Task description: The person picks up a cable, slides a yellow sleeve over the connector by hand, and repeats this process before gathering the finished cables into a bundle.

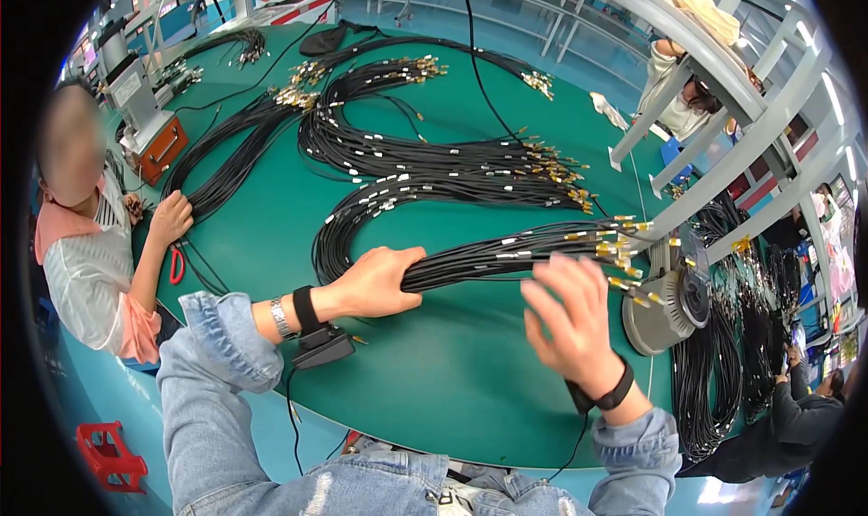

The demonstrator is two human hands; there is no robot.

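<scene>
A thick bundle of black cables (506, 252) with white labels and gold connector ends lies across the green table in front of me. My left hand (378, 281) is wrapped round this bundle near its bend. Just below the connector ends, my right hand (571, 317) hovers with its fingers apart, holding nothing. The gold connectors (624, 245) fan out beyond its fingertips, next to a grey motor-like machine (658, 312). Behind the held bundle, a second curved cable bundle (434, 159) rests on the table, its connector ends pointing right.
At the left a co-worker's hand (172, 216) rests on another cable bundle (226, 150), near red-handled scissors (177, 265). An orange-fronted box machine (163, 150) stands behind. Grey metal frame legs (669, 213) rise at the right, where more cables (710, 371) hang. A red stool (110, 457) stands on the floor.
</scene>
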